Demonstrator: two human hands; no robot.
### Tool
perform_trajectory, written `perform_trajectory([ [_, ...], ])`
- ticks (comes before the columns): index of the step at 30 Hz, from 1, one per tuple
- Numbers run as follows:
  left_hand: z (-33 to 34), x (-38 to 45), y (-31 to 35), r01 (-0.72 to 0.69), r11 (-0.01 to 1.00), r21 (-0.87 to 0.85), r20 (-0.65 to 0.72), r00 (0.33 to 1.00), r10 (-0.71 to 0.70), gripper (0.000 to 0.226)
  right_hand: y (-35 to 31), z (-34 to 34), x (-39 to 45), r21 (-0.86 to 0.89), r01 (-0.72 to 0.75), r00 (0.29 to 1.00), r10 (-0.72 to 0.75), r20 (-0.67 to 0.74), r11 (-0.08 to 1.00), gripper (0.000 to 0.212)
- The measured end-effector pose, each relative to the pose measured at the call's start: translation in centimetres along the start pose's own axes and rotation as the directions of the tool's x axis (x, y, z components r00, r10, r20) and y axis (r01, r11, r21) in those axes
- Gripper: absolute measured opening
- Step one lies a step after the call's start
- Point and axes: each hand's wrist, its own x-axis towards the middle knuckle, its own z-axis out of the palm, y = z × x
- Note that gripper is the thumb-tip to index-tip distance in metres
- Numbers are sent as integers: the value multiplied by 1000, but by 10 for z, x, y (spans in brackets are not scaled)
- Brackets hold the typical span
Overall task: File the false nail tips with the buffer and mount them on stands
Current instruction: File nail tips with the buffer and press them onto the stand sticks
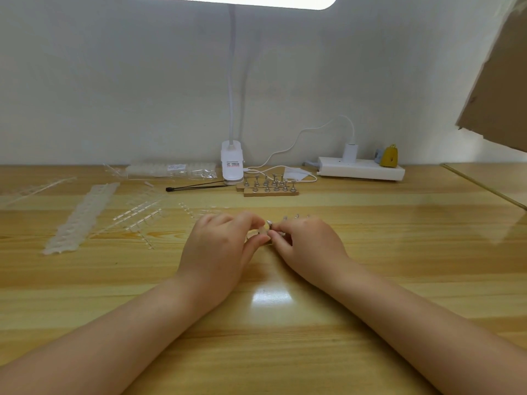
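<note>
My left hand (221, 242) and my right hand (306, 242) meet at the middle of the wooden table (285, 323). The left fingers pinch a clear false nail tip (261, 232). The right fingers pinch a small metal stand (270, 223) right against the tip. A few more stands with clear tips (296, 216) poke out just beyond my right hand. Farther back, wooden strips (269, 192) hold several bare metal stands. I see no buffer in view.
Clear nail-tip sprues (139, 213) and a long white strip of tips (81, 218) lie at the left. A bag of tips (171, 169), a clip lamp base (232, 165), a thin black tool (196, 188), and a power strip (360, 168) line the back. Cardboard (496, 81) hangs at the upper right.
</note>
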Motion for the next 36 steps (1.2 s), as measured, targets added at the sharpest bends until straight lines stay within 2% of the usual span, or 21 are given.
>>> perform_trajectory([
  [6, 2, 1, 0, 14, 1000, -12, -16, 1000, -15, 34, 3, -2, 3, 157, -46, 999, 48, -12, 986, 20],
  [9, 2, 0, 0, 33, 999, -34, -25, 999, -34, 23, 3, -1, 1, 186, -32, 998, 42, -54, 982, 15],
  [11, 2, 0, 1, 26, 999, -33, -60, 998, -27, 17, 1, -2, -1, 224, -12, 994, 35, -101, 975, 12],
  [17, -2, 0, -4, 32, 994, -104, -105, 993, -43, 27, -6, -7, -8, 357, 77, 969, 14, -245, 931, 2],
  [24, -2, 1, -5, -34, 993, -115, -185, 983, 12, 28, -4, -4, -11, 460, 186, 967, -78, -243, 868, 8],
  [29, -2, 1, -6, -49, 993, -104, -195, 980, 28, 28, -5, -3, -11, 457, 253, 953, -137, -271, 853, 12],
  [36, -2, 1, -7, -26, 994, -111, -173, 985, 7, 27, -4, -3, -11, 454, 256, 951, -138, -277, 853, 10],
])
